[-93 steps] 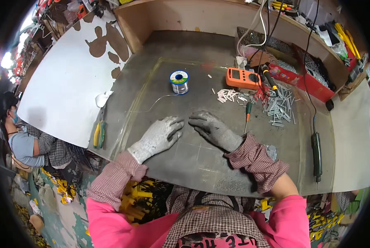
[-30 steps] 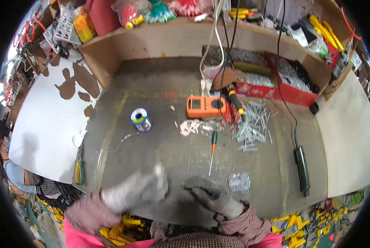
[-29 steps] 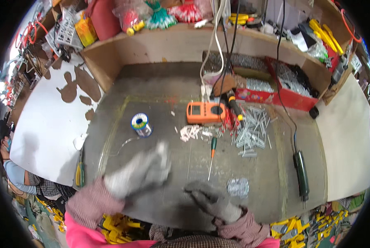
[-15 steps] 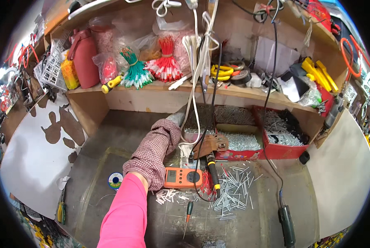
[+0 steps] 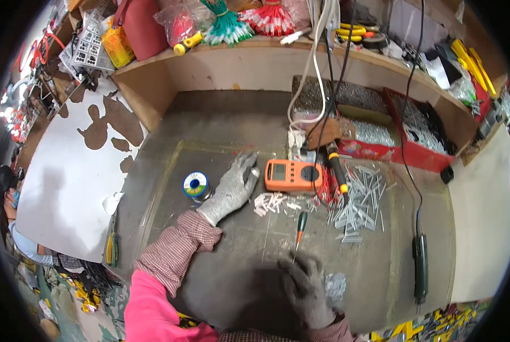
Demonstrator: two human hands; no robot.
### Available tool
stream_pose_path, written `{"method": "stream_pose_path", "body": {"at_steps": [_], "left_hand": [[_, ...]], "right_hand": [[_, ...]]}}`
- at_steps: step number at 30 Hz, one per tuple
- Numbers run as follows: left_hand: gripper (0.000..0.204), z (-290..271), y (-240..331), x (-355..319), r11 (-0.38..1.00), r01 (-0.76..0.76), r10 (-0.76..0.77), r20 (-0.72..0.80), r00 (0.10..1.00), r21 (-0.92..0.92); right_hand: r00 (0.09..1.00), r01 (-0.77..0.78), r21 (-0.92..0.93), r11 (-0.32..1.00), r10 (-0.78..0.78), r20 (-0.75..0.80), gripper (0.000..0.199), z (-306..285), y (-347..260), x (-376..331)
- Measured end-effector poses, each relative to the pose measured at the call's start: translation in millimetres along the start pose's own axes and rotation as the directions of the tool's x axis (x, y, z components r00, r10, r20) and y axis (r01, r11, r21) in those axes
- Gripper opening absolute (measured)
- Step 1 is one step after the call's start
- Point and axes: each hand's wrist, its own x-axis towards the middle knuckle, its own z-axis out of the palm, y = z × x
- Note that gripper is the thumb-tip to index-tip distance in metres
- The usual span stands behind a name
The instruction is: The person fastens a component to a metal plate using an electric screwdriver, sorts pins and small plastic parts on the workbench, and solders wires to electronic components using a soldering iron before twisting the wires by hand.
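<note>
My left hand (image 5: 235,185), in a grey glove, lies over the bench with its fingers stretched and nothing in it. It is between a spool of solder wire (image 5: 196,185) and an orange digital multimeter (image 5: 292,175), apart from the meter. My right hand (image 5: 305,285), also gloved in grey, hovers low at the front with loosely bent, parted fingers and no visible hold. Its fingertips are close to the blade of a small green-handled screwdriver (image 5: 302,222). Short pale sleeves (image 5: 271,202) lie below the meter. Right of it are a soldering iron (image 5: 337,171) and many thin metal-coloured rods (image 5: 357,202).
Red boxes (image 5: 423,151) of small metal parts stand at the back right. Cords hang over the bench (image 5: 226,273). A dark corded tool (image 5: 419,268) lies at the right. A clear plastic bag (image 5: 335,286) is beside my right hand. The shelf (image 5: 255,44) holds wire bundles.
My left hand has come back from the boxes at the rear and now lies left of the multimeter. My right hand has come into view at the front. The view has tilted downward.
</note>
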Motion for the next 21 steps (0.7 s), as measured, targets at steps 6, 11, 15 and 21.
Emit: {"method": "stream_pose_path", "body": {"at_steps": [6, 11, 15, 21], "left_hand": [[0.052, 9, 29, -78, 0.952, -0.134, 0.095, 0.153, 0.984, 0.274], [0.051, -17, 24, -74, 0.997, -0.040, 0.042, 0.027, 0.999, -0.070], [0.024, -55, 16, -58, 0.912, -0.177, 0.120, 0.171, 0.978, 0.370], [0.021, -44, 22, -25, 0.884, -0.361, 0.267, 0.314, 0.911, 0.297]], "right_hand": [[0.999, 0.035, -0.313, 0.949, -0.022, 0.045, 0.044, 1, 4, 5], [0.990, -0.018, -0.349, 0.937, 0.064, 0.122, 0.038, -41, -1, -9], [0.980, 0.134, -0.341, 0.931, -0.074, 0.183, 0.035, -44, -50, 12], [0.873, 0.202, 0.326, 0.924, -0.321, 0.367, 0.019, 56, -65, 26]]}}
